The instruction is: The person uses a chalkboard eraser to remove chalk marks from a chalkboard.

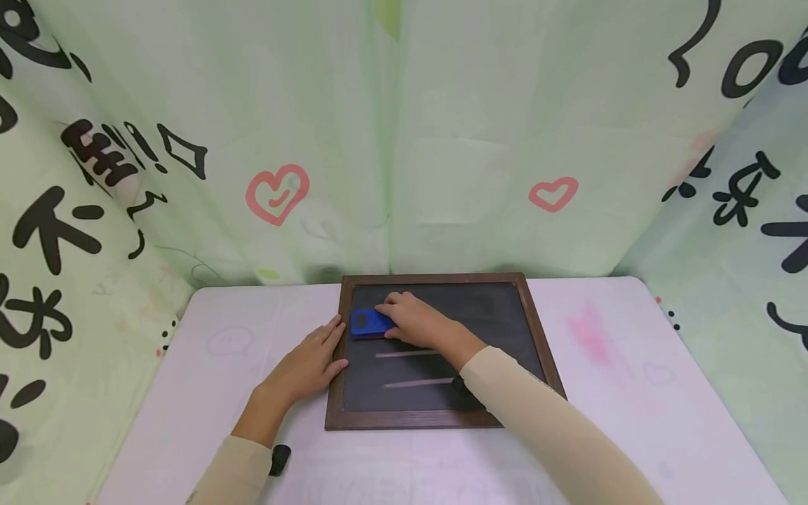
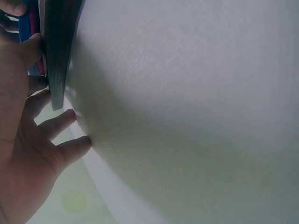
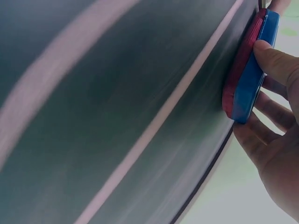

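A dark chalkboard in a brown wooden frame (image 1: 541,328) lies on the white table. Two pale chalk lines (image 1: 404,354) cross its lower half; in the right wrist view a chalk line (image 3: 154,126) runs across the board. My right hand (image 1: 413,319) grips a blue eraser (image 1: 368,322) with a red felt underside (image 3: 233,70), pressed on the board's upper left. My left hand (image 1: 312,361) lies flat with straight fingers against the frame's left edge (image 2: 58,56), holding nothing.
The white table (image 1: 631,393) has a pink smear (image 1: 590,333) right of the board. A small black object (image 1: 280,459) lies near my left forearm. Green printed curtains (image 1: 391,140) close in the back and both sides.
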A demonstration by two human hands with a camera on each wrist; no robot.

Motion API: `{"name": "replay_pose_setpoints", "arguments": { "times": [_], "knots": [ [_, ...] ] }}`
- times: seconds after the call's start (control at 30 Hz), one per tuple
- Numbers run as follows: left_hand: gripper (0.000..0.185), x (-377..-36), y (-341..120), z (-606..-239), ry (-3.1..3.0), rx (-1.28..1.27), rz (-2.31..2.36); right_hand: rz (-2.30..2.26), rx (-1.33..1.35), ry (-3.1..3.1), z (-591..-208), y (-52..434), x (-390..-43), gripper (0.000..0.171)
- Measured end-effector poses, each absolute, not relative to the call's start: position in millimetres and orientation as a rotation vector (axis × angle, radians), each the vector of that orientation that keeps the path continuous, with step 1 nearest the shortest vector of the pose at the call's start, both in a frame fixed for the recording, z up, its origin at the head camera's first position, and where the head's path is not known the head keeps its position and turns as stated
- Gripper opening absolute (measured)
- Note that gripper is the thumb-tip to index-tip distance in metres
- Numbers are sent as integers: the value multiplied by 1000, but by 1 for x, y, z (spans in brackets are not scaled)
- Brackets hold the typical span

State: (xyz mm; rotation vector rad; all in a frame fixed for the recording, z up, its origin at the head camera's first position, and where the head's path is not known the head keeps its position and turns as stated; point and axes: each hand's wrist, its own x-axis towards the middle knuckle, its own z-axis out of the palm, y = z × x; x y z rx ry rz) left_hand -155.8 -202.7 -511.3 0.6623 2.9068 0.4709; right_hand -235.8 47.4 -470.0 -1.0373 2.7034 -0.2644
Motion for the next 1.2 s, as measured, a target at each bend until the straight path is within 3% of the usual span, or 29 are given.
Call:
{"name": "replay_pose_setpoints", "arguments": {
  "times": [0.67,1.2],
  "knots": [
    [72,-154,-206,-510,2927,653,488,-251,-1015,2688,-469,46,-227,58],
    [72,-155,-202,-510,2920,694,501,-308,-897,2718,-471,101,-228,59]
  ]
}}
